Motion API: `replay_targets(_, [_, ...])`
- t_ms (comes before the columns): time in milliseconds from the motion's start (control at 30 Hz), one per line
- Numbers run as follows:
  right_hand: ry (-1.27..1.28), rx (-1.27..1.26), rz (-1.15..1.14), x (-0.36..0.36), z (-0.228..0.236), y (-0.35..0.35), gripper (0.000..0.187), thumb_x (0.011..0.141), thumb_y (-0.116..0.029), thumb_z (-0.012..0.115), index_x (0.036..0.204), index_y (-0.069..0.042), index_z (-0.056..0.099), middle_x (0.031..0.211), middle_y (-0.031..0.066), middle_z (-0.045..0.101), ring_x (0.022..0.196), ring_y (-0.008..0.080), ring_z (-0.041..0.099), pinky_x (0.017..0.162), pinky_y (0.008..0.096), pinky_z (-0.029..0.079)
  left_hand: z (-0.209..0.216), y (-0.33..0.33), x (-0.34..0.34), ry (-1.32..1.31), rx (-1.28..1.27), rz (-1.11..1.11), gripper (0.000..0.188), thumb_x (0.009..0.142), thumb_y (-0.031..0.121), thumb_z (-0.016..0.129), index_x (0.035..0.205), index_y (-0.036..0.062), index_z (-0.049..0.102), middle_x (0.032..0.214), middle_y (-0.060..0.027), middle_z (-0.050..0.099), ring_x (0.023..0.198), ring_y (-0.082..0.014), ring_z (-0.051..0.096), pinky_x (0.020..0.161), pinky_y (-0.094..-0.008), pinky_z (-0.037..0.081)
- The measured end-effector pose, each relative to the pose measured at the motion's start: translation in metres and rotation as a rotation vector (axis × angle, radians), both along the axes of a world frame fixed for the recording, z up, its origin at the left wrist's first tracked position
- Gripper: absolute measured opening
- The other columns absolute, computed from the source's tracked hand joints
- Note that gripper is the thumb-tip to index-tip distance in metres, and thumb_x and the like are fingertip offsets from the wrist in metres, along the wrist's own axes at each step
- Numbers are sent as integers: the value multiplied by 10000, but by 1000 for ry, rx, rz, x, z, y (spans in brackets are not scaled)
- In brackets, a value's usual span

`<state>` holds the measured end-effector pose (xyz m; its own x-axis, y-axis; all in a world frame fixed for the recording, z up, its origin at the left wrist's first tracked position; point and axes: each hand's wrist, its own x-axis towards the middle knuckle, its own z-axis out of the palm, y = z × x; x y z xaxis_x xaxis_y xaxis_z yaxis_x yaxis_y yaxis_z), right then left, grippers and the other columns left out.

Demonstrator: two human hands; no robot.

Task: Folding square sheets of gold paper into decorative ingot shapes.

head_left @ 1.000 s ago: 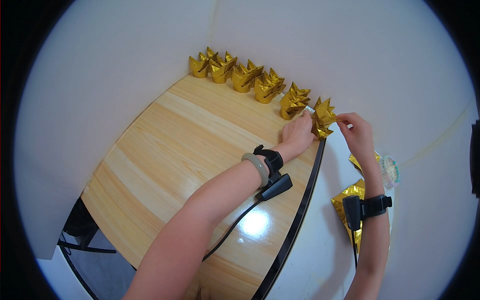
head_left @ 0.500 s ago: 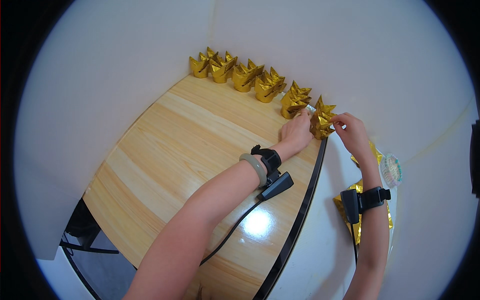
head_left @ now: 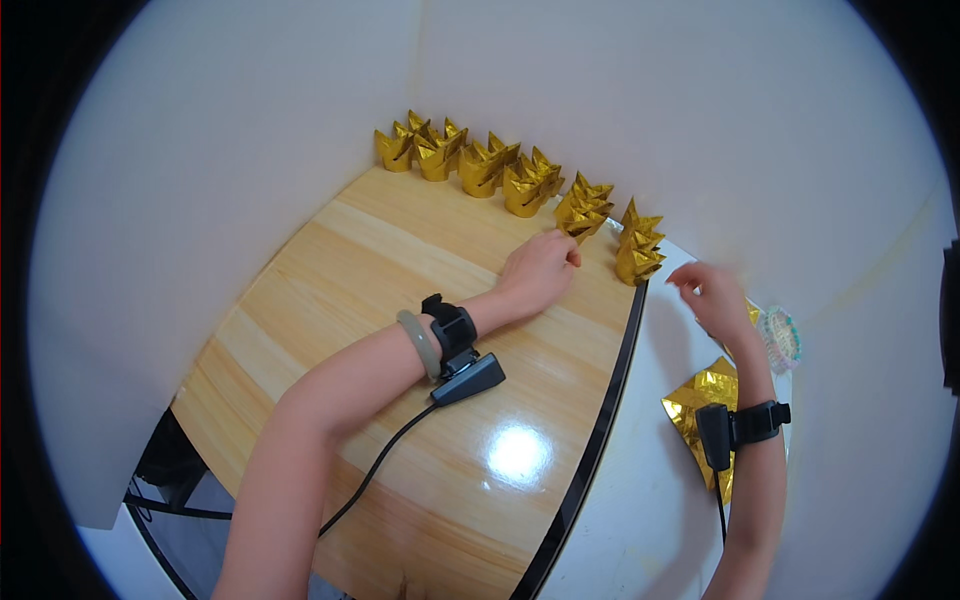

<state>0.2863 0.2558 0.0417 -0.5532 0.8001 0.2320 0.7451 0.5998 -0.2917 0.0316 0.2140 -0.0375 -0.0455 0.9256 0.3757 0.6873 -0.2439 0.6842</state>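
Note:
Several gold foil paper pieces folded into crown shapes with pointed tips point(head_left: 487, 172) stand upright in a row along the back wall. At the row's right end, the last gold paper crown point(head_left: 637, 262) stands near the table corner, with a gap between it and its neighbour point(head_left: 583, 205). My left hand point(head_left: 540, 272) is above the table just in front of that neighbour, fingers curled in, no object showing in them. To the right of the last crown is my right hand point(head_left: 712, 300), apart from it; its thumb and fingers are loosely bent and separated, holding nothing.
Flat gold foil sheets point(head_left: 705, 388) lie on the white surface point(head_left: 620, 480), partly under my right forearm. Beyond them sits a pale round beaded item point(head_left: 780, 340). The wood-grain table point(head_left: 400, 260) has a dark right edge. Black devices with cables are strapped to both wrists.
Both hands have come away from the last gold paper crown, which stays upright. My left hand moved left and nearer; the right dropped slightly nearer. The view shifted a little.

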Motion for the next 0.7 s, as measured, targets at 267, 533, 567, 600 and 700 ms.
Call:
replay_targets(267, [-122,-62,69,-14,-20,-24,212,813,-117,594,1013,-69,643,980,96,602,1006,270,539,846,378,463,-12,1,-15,207,69,-17,197,769,90,568,959,65,617,1019,-125,553,1035,-323,462,897,-388,416])
replay_targets(533, [-117,7,58,-15,-26,-24,209,805,-113,592,1001,-66,645,973,93,604,980,272,553,831,372,474,-10,11,-12,201,69,-47,239,762,63,564,998,42,599,1063,-152,525,1024,-329,468,907,-394,407])
replay_targets(567, [-114,24,61,-17,-25,-25,206,807,-115,591,999,-63,644,968,95,604,956,277,564,821,368,479,-9,12,-13,200,65,-53,255,757,33,542,1007,25,591,1073,-166,520,998,-332,488,886,-403,418])
replay_targets(600, [-114,23,64,-20,-23,-26,206,807,-115,591,999,-63,644,968,95,604,956,277,564,821,368,479,-8,13,-14,200,64,-51,255,757,33,542,1007,25,591,1073,-166,520,998,-332,488,886,-403,418])
replay_targets(700, [-86,-86,30,-36,-20,-32,206,812,-104,587,1003,-48,639,1007,106,610,912,284,590,799,363,490,-8,19,-17,-64,-5,111,356,752,18,588,1104,40,537,1085,-161,517,1019,-333,498,883,-387,436])
